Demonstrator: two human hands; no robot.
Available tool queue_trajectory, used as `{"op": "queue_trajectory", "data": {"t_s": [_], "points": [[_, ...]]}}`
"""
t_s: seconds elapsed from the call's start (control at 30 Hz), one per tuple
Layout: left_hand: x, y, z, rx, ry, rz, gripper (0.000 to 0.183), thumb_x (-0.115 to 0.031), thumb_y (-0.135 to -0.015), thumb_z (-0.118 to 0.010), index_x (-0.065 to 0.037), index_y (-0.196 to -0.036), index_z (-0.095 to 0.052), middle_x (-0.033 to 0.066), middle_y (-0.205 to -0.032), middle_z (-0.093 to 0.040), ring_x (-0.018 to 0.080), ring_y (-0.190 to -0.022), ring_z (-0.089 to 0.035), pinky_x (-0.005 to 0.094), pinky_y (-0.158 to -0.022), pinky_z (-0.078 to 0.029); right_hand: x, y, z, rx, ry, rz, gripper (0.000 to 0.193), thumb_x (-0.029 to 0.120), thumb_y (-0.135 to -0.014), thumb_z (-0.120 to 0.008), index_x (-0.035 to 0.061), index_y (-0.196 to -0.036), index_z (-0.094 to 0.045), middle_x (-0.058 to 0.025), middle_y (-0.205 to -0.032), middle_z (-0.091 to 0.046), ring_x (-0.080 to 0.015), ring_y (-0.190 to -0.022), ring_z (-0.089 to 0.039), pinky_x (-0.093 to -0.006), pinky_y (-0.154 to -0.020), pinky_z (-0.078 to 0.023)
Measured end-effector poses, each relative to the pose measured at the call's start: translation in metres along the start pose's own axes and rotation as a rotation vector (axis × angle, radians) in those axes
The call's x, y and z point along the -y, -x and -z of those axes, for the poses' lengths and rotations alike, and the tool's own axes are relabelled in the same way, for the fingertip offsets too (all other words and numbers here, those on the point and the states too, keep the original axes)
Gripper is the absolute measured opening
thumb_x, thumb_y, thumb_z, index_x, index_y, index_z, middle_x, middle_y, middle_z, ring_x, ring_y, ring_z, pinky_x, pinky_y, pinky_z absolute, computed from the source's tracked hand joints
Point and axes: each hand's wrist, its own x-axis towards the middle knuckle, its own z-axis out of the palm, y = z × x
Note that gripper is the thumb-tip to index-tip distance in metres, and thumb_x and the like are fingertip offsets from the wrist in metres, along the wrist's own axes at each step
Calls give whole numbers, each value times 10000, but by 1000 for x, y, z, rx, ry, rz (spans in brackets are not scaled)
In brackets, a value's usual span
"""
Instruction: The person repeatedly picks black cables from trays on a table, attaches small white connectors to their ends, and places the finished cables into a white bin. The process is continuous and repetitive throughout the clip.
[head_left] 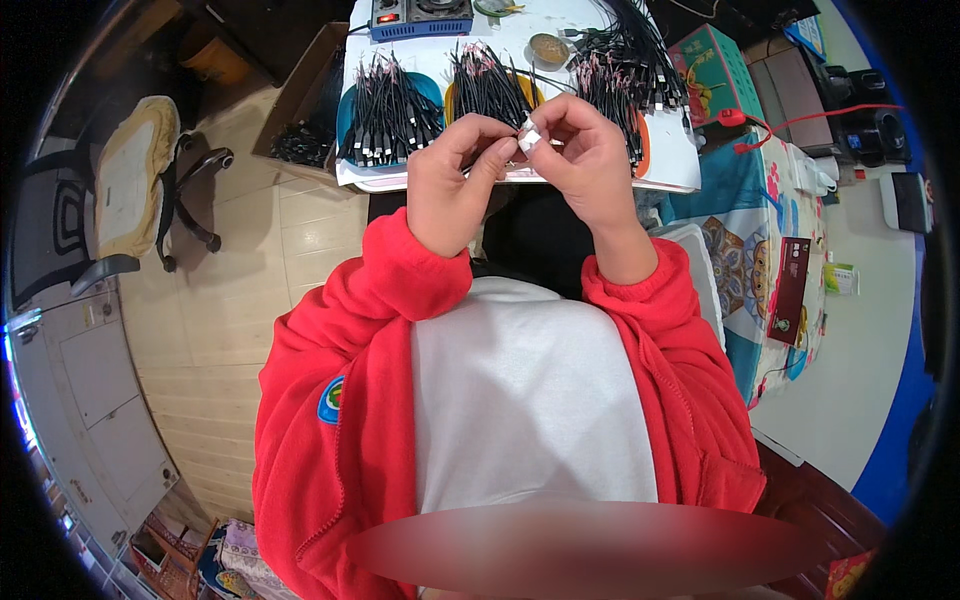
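Over the near edge of the white tabletop (680, 176), my two hands meet with their fingertips nearly touching. My left hand (455, 180) pinches between thumb and index finger; what lies in the pinch is small and mostly hidden. My right hand (590, 165) is closed the same way, with white wrapping (529, 138) at its thumb and fingertip. Just beyond the hands lie bunches of black cables with pale metal plugs: the left bunch (388, 115) on a teal tray (430, 88), the middle bunch (487, 85) on a yellow tray (449, 102), the right bunch (608, 95) on an orange tray (643, 150).
At the back stand a blue powered device (420, 20) and a small round dish (549, 49). More black cables (640, 45) heap at the far right. A cardboard box (285, 100) sits left of the table, near an office chair (135, 170). Rightward is a cloth-covered table (740, 210).
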Motion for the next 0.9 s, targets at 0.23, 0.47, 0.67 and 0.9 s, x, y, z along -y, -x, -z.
{"op": "queue_trajectory", "data": {"t_s": [0.23, 0.47, 0.67, 0.9], "points": [[-1, 2, 0, -6, -18, -11, 126, -70, -911, -557, 44, -956, -579, 54, -779, -632, 93, -727, -589, 225, -662, -474, 3, 7, -5, -103, -60, 3, 144, 48, -845, -644, -11, -961, -581, 1, -801, -583, -35, -676, -513, -155, -562, -403], [0, 5, -1, 27, 103, 93, 140, -79, -917, -549, 53, -958, -574, 50, -773, -620, 72, -716, -567, 209, -642, -460, 7, 8, -1, -143, 92, 55, 151, 39, -855, -640, -22, -987, -598, -12, -831, -614, -38, -697, -535, -158, -602, -423], [0, 6, -1, 3, 185, 94, 147, -78, -918, -549, 59, -965, -574, 39, -756, -606, 60, -667, -541, 185, -597, -432, 5, 10, -8, -219, 110, 26, 117, 35, -838, -650, -28, -931, -618, -3, -775, -611, -39, -685, -546, -182, -611, -465], [4, 5, -2, -39, 310, 186, 143, -72, -915, -550, 53, -979, -581, 40, -754, -607, 25, -606, -478, 156, -519, -361, -3, 14, -21, -309, -79, -32, 154, 42, -853, -649, -44, -970, -597, -44, -824, -632, -51, -689, -572, -162, -582, -455]]}}
